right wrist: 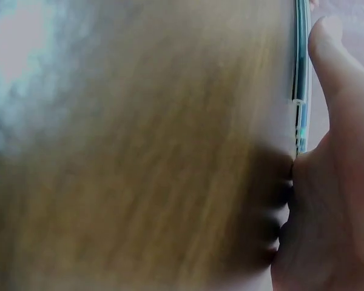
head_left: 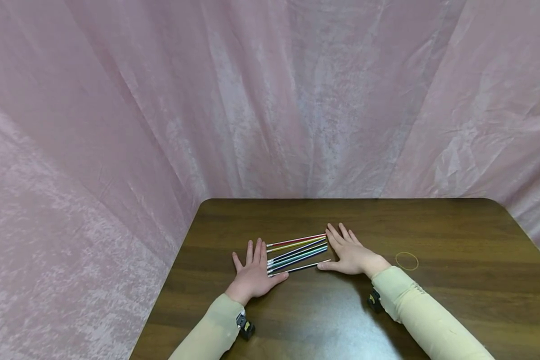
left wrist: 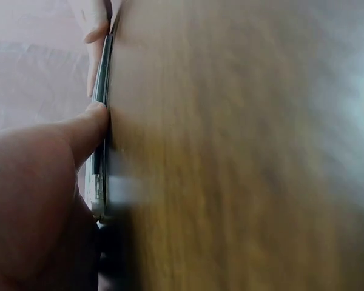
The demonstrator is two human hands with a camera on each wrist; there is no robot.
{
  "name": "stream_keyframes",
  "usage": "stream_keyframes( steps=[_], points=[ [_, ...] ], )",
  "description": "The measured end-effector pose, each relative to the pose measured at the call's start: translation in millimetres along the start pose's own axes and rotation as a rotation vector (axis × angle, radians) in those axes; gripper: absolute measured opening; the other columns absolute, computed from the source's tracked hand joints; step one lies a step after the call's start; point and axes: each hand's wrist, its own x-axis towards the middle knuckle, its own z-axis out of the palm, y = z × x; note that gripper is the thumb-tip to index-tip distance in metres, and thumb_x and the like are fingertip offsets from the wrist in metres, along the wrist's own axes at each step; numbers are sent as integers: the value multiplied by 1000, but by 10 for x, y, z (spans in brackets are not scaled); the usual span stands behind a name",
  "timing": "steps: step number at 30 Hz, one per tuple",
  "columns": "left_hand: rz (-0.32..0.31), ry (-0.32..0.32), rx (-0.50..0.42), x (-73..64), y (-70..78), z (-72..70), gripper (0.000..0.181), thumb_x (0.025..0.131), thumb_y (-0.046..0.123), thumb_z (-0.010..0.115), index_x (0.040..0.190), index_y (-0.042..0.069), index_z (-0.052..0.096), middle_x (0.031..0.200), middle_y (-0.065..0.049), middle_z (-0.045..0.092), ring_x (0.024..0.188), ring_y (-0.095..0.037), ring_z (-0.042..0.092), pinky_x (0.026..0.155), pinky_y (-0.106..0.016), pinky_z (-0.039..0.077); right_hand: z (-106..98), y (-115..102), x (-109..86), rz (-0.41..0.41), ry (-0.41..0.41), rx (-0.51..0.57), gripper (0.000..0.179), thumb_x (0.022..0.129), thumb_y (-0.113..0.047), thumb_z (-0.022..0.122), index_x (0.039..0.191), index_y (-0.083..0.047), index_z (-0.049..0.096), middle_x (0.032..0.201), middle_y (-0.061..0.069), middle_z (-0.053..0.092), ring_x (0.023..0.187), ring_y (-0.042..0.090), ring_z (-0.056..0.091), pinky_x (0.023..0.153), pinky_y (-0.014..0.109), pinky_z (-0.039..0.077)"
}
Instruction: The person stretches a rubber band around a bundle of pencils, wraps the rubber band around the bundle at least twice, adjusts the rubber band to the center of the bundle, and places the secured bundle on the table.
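Tabletop point(head_left: 297, 325): wood-grained, smooth, glossy where light reflects
Curtain point(head_left: 297, 100): velvety cloth, sheen in patches, creased
Slim sticks point(head_left: 298, 256): smooth, slightly glossy
Sleeves point(head_left: 432, 317): matt cloth
Wrist cameras point(head_left: 375, 301): plastic-looking
Loop point(head_left: 418, 262): rubbery-looking

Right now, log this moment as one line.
pencils: side by side on table | left hand: spread at left ends | right hand: spread at right ends | yellow loop: right of right hand

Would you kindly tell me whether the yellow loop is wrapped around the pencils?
No, the yellow loop lies on the table, right of the right hand and apart from the pencils.
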Motion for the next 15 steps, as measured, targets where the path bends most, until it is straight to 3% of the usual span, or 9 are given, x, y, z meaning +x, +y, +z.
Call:
stream_keyframes(
  steps=[6, 10, 15],
  points=[
    [-15, -5, -43, 22, -38, 4, 121, 93, 87, 50, 171, 5, 8, 179, -13, -4, 163, -38, -11, 116, -78, -11, 60, 67, 27, -16, -1, 56, 116, 97, -76, 58, 164, 11, 21, 174, 30, 10, 159, 54, -1, 124, 69, 3],
    [-25, 3, -73, 11, -83, 19, 119, 94, 83, 54, 171, 5, 8, 179, -12, -5, 163, -39, -12, 116, -78, -11, 93, 129, 36, 14, -15, 37, 116, 97, -79, 54, 166, 7, 19, 176, 26, 7, 161, 49, -3, 125, 65, 4],
    [-8, 1, -87, 39, -69, 24, 112, 99, 79, 50, 171, 4, 8, 179, -14, -5, 163, -40, -13, 115, -78, -13, 137, 135, 37, 48, -7, -3, 116, 97, -81, 51, 168, 5, 18, 177, 24, 7, 162, 47, -2, 126, 64, 6]
  ],
)
